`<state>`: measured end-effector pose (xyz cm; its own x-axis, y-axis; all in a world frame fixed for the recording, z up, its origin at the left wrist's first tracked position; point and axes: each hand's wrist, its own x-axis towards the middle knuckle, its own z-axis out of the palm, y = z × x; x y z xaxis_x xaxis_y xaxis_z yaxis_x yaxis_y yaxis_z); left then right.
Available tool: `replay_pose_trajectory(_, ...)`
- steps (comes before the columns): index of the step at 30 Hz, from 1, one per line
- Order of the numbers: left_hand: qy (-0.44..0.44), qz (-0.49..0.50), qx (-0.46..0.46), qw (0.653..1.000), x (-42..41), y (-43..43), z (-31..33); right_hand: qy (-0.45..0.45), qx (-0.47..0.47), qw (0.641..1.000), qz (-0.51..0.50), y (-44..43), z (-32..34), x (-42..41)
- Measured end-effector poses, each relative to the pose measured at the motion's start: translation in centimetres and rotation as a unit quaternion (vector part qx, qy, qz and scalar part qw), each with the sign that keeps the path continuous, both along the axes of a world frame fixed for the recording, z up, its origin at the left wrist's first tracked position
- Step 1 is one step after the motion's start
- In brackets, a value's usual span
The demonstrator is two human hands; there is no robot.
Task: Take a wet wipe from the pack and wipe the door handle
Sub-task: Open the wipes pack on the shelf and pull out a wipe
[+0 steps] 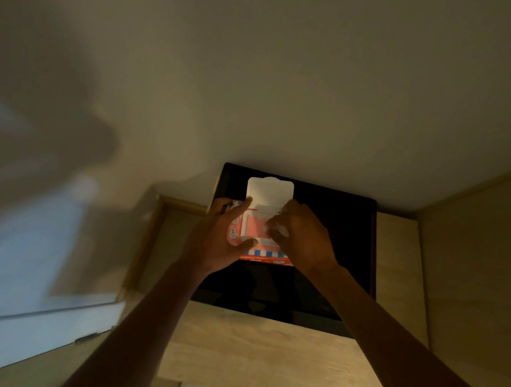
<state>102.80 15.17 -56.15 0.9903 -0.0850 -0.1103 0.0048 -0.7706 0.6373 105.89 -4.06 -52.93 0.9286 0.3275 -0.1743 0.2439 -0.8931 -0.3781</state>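
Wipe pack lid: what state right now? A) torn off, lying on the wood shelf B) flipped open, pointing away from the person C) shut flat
B: the white lid stands flipped open at the far end of the wipe pack, while the left hand steadies the pack and the right hand pinches at the opening.

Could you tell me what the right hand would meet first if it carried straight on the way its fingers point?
Most likely the wipe pack: the right hand points down-left into its opening; depth is unclear.

Glossy black panel (pixel 333 229), pale wood cabinet (pixel 255 350)
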Motion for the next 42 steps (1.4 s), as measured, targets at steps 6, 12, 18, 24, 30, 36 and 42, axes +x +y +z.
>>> replay_pose_trajectory(6, 0.0, 0.006, -0.004, 1.0, -0.2, -0.1, -0.4, -0.033, -0.064, 0.996, 0.046, 0.8, 0.2, -0.3)
replay_pose_trajectory(12, -0.002, 0.021, -0.021, 1.0, -0.3, -0.1, -0.8, -0.048, -0.115, 0.989, 0.077, 1.2, 0.0, -0.2)
replay_pose_trajectory(18, -0.011, 0.019, -0.041, 0.999, -0.5, 0.1, -1.2, -0.051, -0.179, 0.977, 0.108, 2.0, 0.1, -0.1)
replay_pose_trajectory(24, -0.008, 0.019, -0.038, 0.999, -0.4, -0.1, -1.3, -0.052, -0.214, 0.967, 0.131, 1.8, 0.0, -0.4)
replay_pose_trajectory(30, -0.014, 0.017, -0.033, 0.999, -0.3, -0.3, -1.6, -0.036, -0.215, 0.967, 0.133, 1.7, 0.1, -0.2)
replay_pose_trajectory(36, -0.024, 0.008, -0.031, 0.999, -0.2, -0.3, -2.0, -0.059, -0.196, 0.972, 0.113, 0.9, 0.2, -0.3)
replay_pose_trajectory(42, -0.027, 0.016, -0.046, 0.998, -0.5, -0.6, -2.3, -0.063, -0.221, 0.968, 0.097, 1.3, 0.1, -0.1)
